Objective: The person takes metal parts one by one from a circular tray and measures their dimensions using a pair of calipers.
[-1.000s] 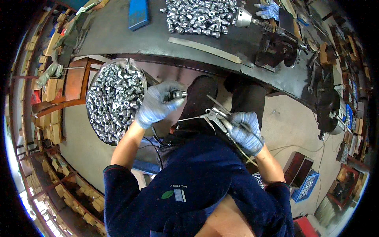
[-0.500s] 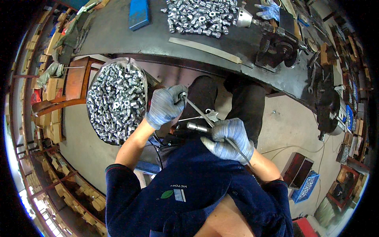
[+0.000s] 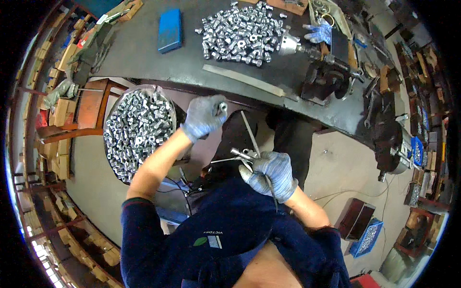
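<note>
The left hand (image 3: 205, 115), in a grey knit glove, sits just above the frame's centre, its bare forearm stretched up from a dark blue sleeve at lower left; the fingers are curled in a closed grip with the knuckles toward the camera. The right hand (image 3: 270, 174), gloved alike, lies right of centre and lower, fist clenched, wrist bent, elbow tucked toward the lower right.

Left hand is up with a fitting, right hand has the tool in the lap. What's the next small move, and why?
Probably carry the left hand forward and drop its metal fitting onto the pile of fittings on the workbench. The hand is raised near the bench edge, clear of the hand tool gripped by the right hand.
</note>
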`<state>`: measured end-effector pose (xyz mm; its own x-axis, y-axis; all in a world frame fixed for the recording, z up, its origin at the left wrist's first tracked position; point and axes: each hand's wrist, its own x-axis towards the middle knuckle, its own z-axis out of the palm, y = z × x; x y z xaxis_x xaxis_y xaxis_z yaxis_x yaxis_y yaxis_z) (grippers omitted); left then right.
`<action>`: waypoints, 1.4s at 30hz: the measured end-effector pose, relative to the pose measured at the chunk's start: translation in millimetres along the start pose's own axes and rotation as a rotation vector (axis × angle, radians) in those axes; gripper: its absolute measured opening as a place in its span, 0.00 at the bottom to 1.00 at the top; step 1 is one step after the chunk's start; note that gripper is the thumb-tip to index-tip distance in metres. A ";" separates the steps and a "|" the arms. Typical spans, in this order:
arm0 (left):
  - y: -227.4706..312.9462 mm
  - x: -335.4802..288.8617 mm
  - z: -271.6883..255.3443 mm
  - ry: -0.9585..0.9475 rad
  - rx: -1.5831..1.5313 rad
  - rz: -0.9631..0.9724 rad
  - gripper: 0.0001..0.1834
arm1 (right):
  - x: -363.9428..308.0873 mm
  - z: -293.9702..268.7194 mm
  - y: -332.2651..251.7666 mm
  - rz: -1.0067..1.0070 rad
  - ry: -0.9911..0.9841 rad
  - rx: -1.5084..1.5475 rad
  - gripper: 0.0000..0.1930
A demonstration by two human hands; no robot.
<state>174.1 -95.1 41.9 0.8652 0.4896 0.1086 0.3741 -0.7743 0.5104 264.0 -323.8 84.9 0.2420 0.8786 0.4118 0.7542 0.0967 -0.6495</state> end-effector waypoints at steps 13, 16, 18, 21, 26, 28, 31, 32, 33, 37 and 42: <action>3.2 159.0 -63.6 0.202 -0.697 -0.017 0.25 | -8.8 -2.1 14.9 0.126 0.057 0.089 0.12; 6.3 99.3 -67.2 0.060 -0.556 0.050 0.23 | -8.4 1.0 18.4 0.200 0.048 0.080 0.12; 15.2 47.4 -64.5 -0.040 -0.533 0.045 0.24 | 0.0 2.9 16.0 0.170 0.070 0.133 0.12; 29.7 -14.4 -49.2 -0.370 -0.821 -0.213 0.21 | 5.8 9.1 19.4 0.157 0.006 0.100 0.13; 31.8 -57.2 0.8 -0.270 -0.946 -0.123 0.13 | 0.8 32.1 28.8 0.146 0.013 0.165 0.15; 33.6 -57.6 4.6 -0.259 -1.000 -0.131 0.12 | -8.7 35.4 35.6 0.296 -0.027 0.276 0.15; 30.9 -57.5 8.8 -0.230 -0.989 -0.024 0.11 | -18.7 35.4 40.5 0.419 -0.037 0.448 0.14; 26.7 -55.8 2.5 -0.200 -0.922 0.062 0.12 | -20.7 33.5 44.1 0.427 -0.042 0.481 0.13; 20.4 -53.2 -4.2 -0.173 -0.852 0.151 0.12 | -18.8 31.2 42.7 0.436 -0.042 0.514 0.13; -35.5 -50.6 -58.7 0.089 -0.509 -0.192 0.12 | -17.1 19.4 28.8 0.493 0.089 0.510 0.10; -127.9 -53.2 -71.8 0.063 0.346 -0.442 0.13 | -24.5 24.3 41.9 0.469 0.015 0.515 0.09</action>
<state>56.3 6.7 32.1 0.5834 0.8122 0.0044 0.7934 -0.5710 0.2111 274.9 -330.0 32.1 0.4827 0.8756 0.0198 0.1835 -0.0791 -0.9798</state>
